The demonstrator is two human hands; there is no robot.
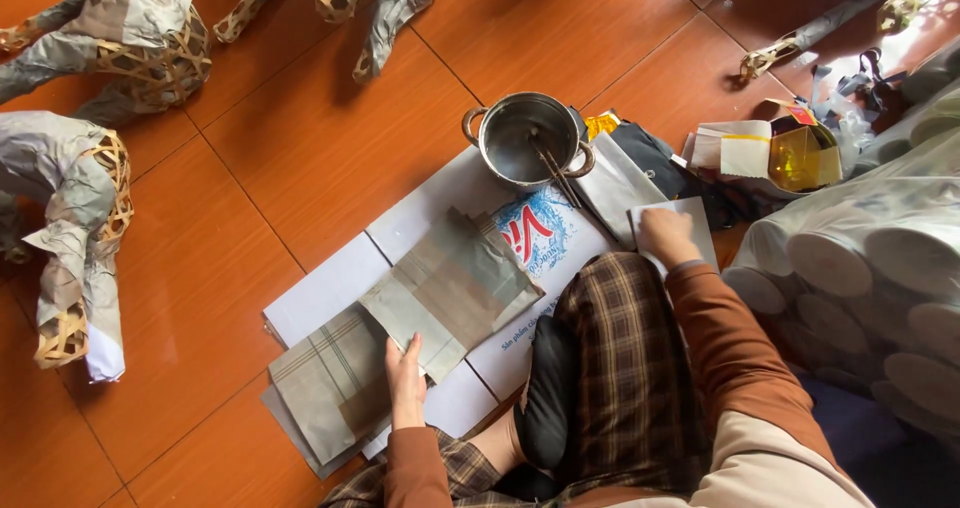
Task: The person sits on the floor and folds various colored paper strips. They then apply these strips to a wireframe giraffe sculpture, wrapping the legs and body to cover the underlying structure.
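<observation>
I sit on a floor of orange tiles with one knee in plaid trousers raised. My left hand [406, 380] lies flat, fingers together, on the near edge of several overlapping grey paper sheets [455, 286] spread on white sheets [325, 293]. My right hand [668, 236] presses on a white paper sheet [690, 213] to the right of my knee. A small metal pot [527, 138] with two handles stands beyond the papers, with thin sticks [556, 173] leaning in it.
Woven bamboo frames partly covered with grey paper lie at the left [85, 218] and top [150, 43]. A yellow tape roll [803, 158] and scraps sit at the upper right. A plastic bag of white rolls [870, 268] is at the right.
</observation>
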